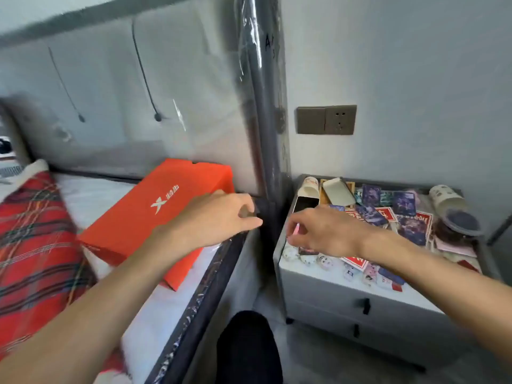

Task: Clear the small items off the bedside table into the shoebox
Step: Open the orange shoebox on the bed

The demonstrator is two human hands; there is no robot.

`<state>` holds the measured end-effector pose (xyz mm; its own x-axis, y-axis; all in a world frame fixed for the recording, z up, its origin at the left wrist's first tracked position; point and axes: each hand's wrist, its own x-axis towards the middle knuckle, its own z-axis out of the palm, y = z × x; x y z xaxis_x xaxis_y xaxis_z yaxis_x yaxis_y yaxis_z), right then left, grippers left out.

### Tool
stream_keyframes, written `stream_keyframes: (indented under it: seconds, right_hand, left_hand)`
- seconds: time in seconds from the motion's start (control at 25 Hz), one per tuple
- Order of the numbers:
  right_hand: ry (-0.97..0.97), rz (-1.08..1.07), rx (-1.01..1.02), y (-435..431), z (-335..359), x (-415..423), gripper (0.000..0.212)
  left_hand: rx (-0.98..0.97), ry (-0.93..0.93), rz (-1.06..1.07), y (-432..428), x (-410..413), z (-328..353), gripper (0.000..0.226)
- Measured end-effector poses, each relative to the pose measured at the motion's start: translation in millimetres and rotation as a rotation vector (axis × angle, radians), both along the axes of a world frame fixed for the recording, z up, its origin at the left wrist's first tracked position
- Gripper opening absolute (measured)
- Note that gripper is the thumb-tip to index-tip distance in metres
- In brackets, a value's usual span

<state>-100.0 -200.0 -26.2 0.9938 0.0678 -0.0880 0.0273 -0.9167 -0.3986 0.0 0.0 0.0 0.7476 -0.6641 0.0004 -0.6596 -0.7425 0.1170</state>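
The orange shoebox (144, 217) lies on the bed with its lid on. My left hand (221, 217) hovers at the box's right corner with loosely curled fingers, and I see nothing in it. The grey bedside table (332, 286) is covered with small items: picture cards (404, 203), red printed cards (385, 214), small stickers (324, 261), a phone (304, 203) and a white case (338, 191). My right hand (324, 231) is over the table's left front part. Its thumb and fingers are curled together, and a small pink item (297, 227) shows between them.
A red plaid blanket (36, 245) covers the left of the bed. A plastic-wrapped headboard post (266, 106) stands between bed and table. Two paper cups (309, 185) (446, 195) and a lidded container (462, 220) sit on the table. A wall socket (327, 119) is above it. My dark-clothed knee (246, 350) is below.
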Motion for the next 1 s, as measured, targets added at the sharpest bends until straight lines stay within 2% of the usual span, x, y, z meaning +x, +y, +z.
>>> stream_keyframes:
  seconds: [0.08,0.28,0.4,0.56,0.64,0.76,0.84,0.96,1.0]
  right_hand:
    - [0.038,-0.029,0.237,27,-5,-3,0.013]
    - [0.13,-0.053,0.535,104,-34,30,0.018]
    - [0.189,-0.15,0.81,144,-53,64,0.022]
    - [0.286,-0.303,1.16,184,-71,112,0.004]
    - [0.326,-0.43,1.314,194,-78,128,0.005]
    - [0.383,-0.552,1.426,200,-84,140,0.012]
    - [0.388,-0.564,1.458,201,-82,143,0.014]
    - [0.248,-0.511,1.517,204,-71,151,0.02]
    - [0.138,-0.469,1.449,204,-68,154,0.025]
  left_hand:
    - [-0.096,0.031,0.088,44,-3,-2,0.029]
    - [-0.178,-0.015,0.291,144,14,-55,0.049]
    - [-0.158,-0.085,0.291,165,22,-90,0.068]
    - [-0.07,-0.274,0.222,178,34,-119,0.081]
    - [-0.069,-0.339,0.185,181,38,-122,0.084]
    - [-0.08,-0.386,0.115,186,40,-120,0.085]
    - [-0.139,-0.429,0.07,190,42,-115,0.078]
    - [-0.293,-0.611,0.007,203,50,-97,0.058]
    - [-0.347,-0.676,-0.002,208,54,-90,0.054]
